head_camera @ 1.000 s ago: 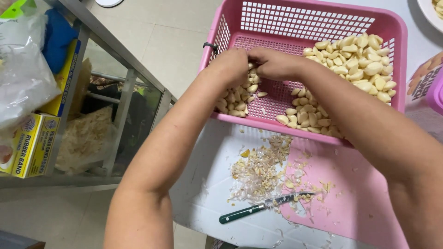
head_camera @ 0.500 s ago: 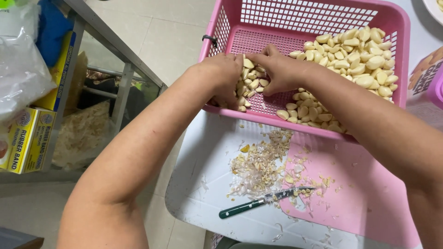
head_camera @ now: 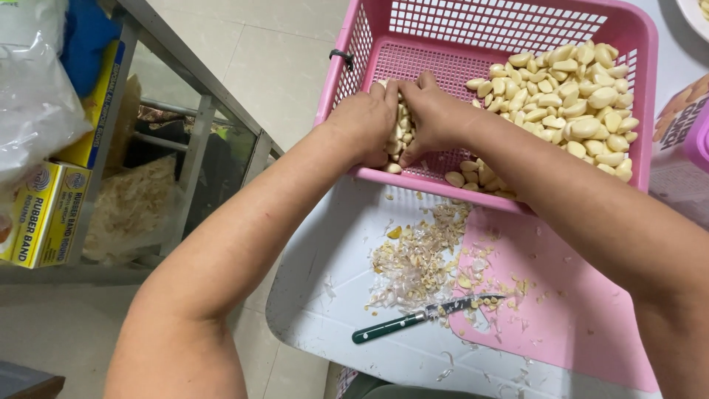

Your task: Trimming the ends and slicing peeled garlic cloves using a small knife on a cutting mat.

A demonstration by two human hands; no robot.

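Left of my fingers, beyond the basket wall, stands a metal rack (head_camera: pixel 185 103) holding a yellow box (head_camera: pixel 44 214) and a clear plastic bag (head_camera: pixel 29 89). My left hand (head_camera: pixel 363 124) rests inside the pink basket (head_camera: pixel 473 22), knuckles up, fingers curled together into a small heap of peeled garlic cloves (head_camera: pixel 402 129) at the near left corner. I cannot tell whether they actually pinch a clove. Touching it on the right, my right hand (head_camera: pixel 436 114) mirrors the pose, fingers bent down and closed into the same heap, thumb tucked low. Both forearms reach forward and converge at the basket.

I judge this as the gathering step: scooping loose cloves between both hands. Next would call for cupping them snugly so none slip through.

Right of my fingers, the larger mound of cloves (head_camera: pixel 569 103) fills the basket's far corner. Below my wrists, on the white table (head_camera: pixel 317 295), lie papery garlic skins (head_camera: pixel 417 258), a green-handled knife (head_camera: pixel 421 318) and a pink cutting mat (head_camera: pixel 576 310).
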